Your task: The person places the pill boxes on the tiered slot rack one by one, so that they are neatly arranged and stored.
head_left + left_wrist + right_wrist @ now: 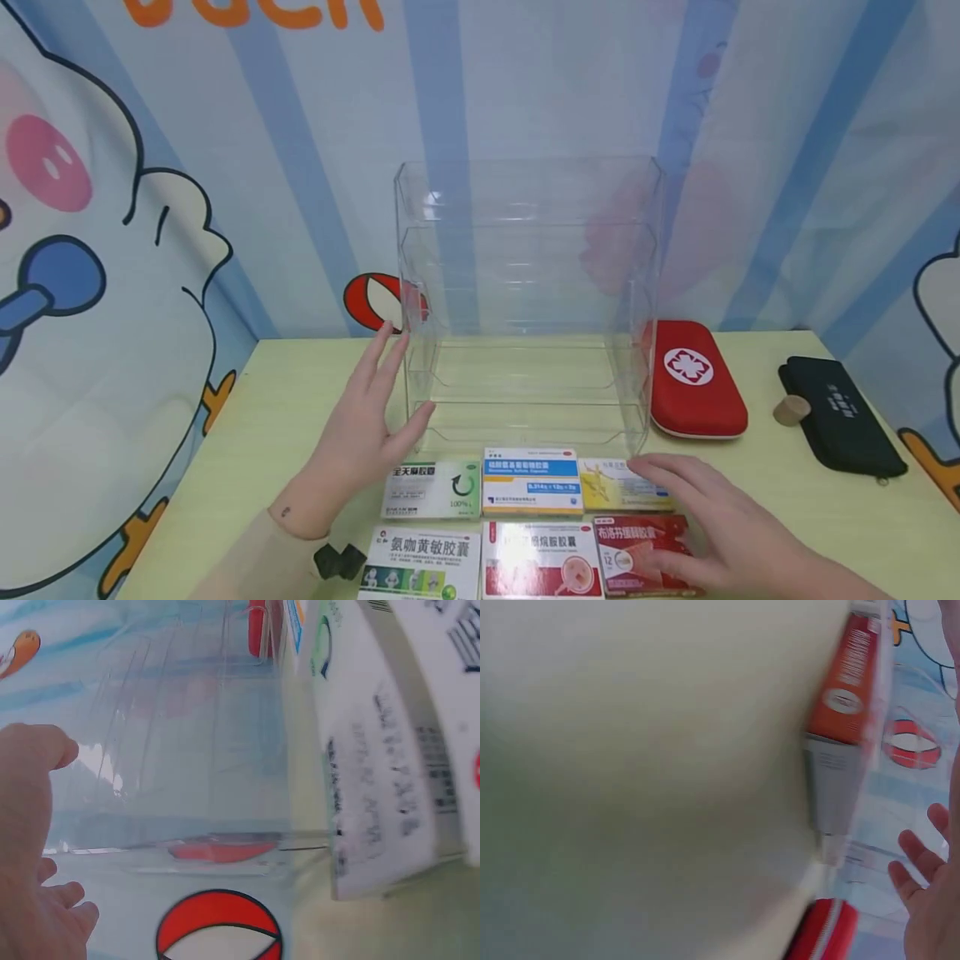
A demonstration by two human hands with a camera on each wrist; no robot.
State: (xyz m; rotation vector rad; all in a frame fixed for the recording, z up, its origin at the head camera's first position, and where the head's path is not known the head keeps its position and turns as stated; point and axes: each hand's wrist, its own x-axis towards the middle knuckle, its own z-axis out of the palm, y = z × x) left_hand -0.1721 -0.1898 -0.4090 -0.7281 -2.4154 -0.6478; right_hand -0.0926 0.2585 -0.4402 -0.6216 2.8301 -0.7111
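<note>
A clear plastic tiered rack [525, 392] stands at the back of the table. My left hand [360, 425] is at its left front corner, fingers spread and holding nothing. In front of the rack lie medicine boxes in two rows of three. The back row has a green-and-white box [431, 492], a blue-and-white box [531, 483] and a yellow box [618, 486]. The front row has a white-green box [423, 558], a white-red box [542, 558] and a red box [630, 542]. My right hand [705, 517], fingers loosely bent, overlaps the yellow and red boxes.
Right of the rack lies a red zip case [697, 392] with a white emblem. Beyond it are a small round wooden piece [791, 410] and a black pouch [843, 417]. A cartoon-printed backdrop [525, 83] hangs behind the table [277, 400].
</note>
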